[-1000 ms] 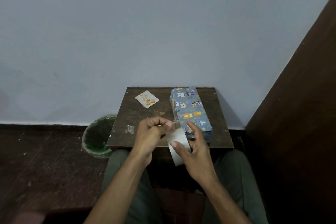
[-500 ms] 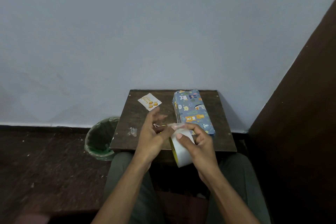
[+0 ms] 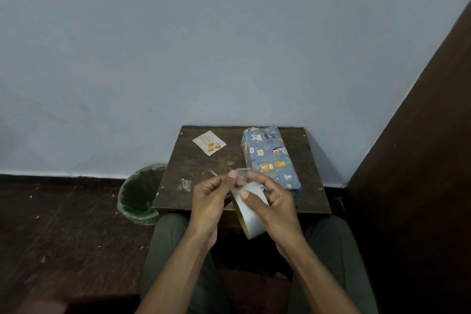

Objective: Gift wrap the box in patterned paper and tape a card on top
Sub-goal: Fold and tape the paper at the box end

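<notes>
Box point(image 3: 270, 158) lying wrapped, card point(image 3: 209, 142) still apart — tape strip point(image 3: 241, 175) now lengthening off roll point(image 3: 251, 208), left hand point(image 3: 210, 201) pinching strip, right hand point(image 3: 276, 200) gripping roll; card-taping nearing.

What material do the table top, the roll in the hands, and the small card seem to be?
Table top: dark wood, matte, scuffed, with screw heads at the corners. Roll: probably clear plastic tape, its pulled strip see-through, on a yellow-edged core. Card: likely white paper or thin cardstock, lying flat, printed gold.

The table point(image 3: 193, 168) is dark, scratched wood. The box point(image 3: 270, 158) wears smooth printed paper. The tape roll point(image 3: 251, 214) looks shiny, its loose end see-through.
</notes>
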